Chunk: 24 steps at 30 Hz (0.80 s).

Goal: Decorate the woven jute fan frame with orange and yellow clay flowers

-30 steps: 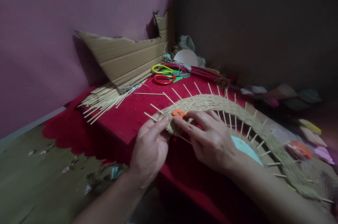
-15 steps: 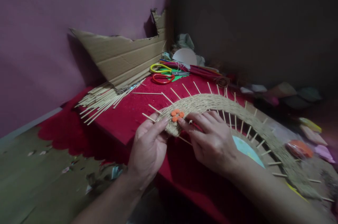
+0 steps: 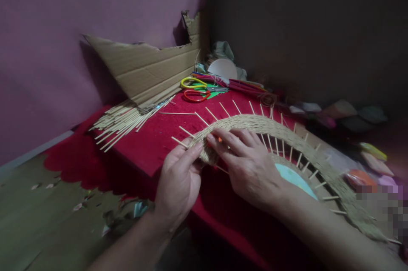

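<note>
A curved band of woven jute rope [image 3: 280,132] with wooden sticks poking out of both edges lies on the red cloth [image 3: 153,135]. My left hand [image 3: 180,179] pinches the band's near end between thumb and fingers. My right hand [image 3: 245,164] lies flat on the band beside it, fingers pressing down on a small orange flower [image 3: 219,139], of which only a sliver shows. A pale blue disc [image 3: 295,177] sits inside the band's curve, just past my right wrist.
A torn cardboard sheet [image 3: 143,67] leans on the pink wall. A bundle of loose sticks [image 3: 123,120] lies at the cloth's left. Yellow scissors [image 3: 193,82] and red scissors [image 3: 196,94] rest at the back. Coloured scraps [image 3: 363,147] sit at the right.
My right hand's fingers have slid left over the orange flower, which was in plain view before and is now almost covered. My left hand has kept its grip.
</note>
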Each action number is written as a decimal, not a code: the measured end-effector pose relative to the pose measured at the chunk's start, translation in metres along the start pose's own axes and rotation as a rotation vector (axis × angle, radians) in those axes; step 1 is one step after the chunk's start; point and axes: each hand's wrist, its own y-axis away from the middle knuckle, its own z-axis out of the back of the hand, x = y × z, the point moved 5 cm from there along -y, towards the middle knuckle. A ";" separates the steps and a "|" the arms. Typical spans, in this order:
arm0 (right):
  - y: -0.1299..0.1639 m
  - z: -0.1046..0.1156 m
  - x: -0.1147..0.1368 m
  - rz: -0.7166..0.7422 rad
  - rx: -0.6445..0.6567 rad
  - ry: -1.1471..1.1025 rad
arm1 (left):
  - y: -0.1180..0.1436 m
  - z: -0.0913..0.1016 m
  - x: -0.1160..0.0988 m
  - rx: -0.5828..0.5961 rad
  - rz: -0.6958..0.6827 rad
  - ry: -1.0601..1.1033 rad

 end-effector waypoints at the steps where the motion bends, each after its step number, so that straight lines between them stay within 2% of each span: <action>1: 0.001 -0.002 0.000 0.007 0.011 0.007 | 0.000 0.000 0.000 -0.003 0.003 0.010; 8: 0.002 -0.006 -0.001 0.007 0.029 -0.001 | 0.000 0.002 0.000 0.004 0.004 0.070; 15: 0.003 0.004 -0.002 -0.044 -0.052 -0.011 | 0.001 0.002 0.000 0.008 -0.004 0.021; 24: 0.009 0.001 0.007 -0.048 -0.036 -0.047 | 0.001 0.003 0.000 -0.001 -0.024 -0.018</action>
